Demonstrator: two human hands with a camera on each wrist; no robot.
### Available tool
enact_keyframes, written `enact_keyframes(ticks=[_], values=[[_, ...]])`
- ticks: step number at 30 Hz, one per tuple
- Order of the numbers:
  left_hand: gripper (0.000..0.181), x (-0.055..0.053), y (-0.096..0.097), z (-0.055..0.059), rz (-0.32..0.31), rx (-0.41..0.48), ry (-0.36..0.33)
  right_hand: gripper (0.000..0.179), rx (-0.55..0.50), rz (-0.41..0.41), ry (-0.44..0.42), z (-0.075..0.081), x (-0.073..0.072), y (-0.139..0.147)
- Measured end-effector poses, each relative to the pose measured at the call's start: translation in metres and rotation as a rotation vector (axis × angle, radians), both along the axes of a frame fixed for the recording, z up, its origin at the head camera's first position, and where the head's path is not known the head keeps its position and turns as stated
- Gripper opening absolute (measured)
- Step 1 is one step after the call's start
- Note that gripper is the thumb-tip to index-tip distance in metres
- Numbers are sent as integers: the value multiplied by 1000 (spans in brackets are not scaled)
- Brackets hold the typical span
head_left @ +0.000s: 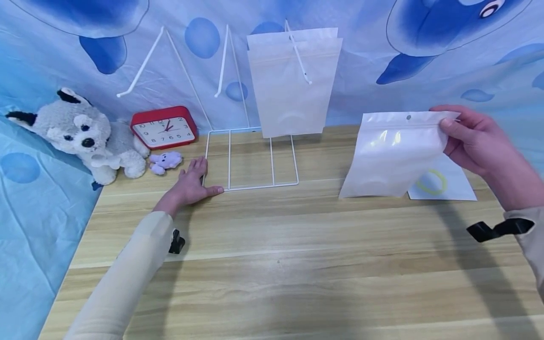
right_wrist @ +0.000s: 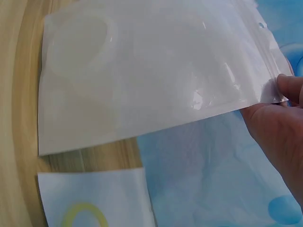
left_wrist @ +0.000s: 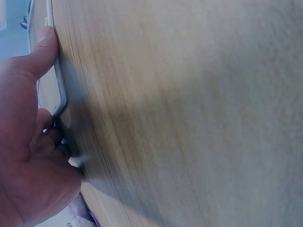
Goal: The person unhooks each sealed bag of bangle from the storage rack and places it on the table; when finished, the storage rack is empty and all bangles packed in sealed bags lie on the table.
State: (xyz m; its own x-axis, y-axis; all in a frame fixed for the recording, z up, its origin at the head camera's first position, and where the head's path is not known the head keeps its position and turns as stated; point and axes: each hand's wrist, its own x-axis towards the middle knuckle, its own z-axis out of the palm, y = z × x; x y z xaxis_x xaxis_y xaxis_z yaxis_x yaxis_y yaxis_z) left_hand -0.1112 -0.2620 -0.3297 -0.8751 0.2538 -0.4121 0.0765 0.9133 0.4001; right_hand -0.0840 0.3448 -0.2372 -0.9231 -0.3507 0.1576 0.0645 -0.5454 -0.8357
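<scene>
My left hand rests at the front left corner of a white wire rack, its thumb stretched along the front wire. In the left wrist view that thumb lies right at the wire. By the top right corner, my right hand pinches a white zip pouch with a small hang hole. The pouch slants down toward the table, and its glossy face also shows in the right wrist view. Behind it, partly covered, a white sheet bears a yellow ring. More white pouches hang from the rack's right hook.
Two other rack hooks, the left one and the middle one, hold nothing. Left of the rack are a plush husky, a red clock and a small purple plush. A blue whale-print cloth hangs behind the wooden table.
</scene>
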Motion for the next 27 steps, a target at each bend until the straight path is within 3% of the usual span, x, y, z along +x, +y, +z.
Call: enact_keyframes(ticks=[11,18,27], values=[[111,0,-1,1,7,-1,-6,29,148,-134,-194,-7,-58,-8],[109,1,0,1,6,5,-2,30,429,-184,-313,-17,-84,-18],[111,0,-2,1,13,11,11,33,741,-218,-335,-44,-102,-22]])
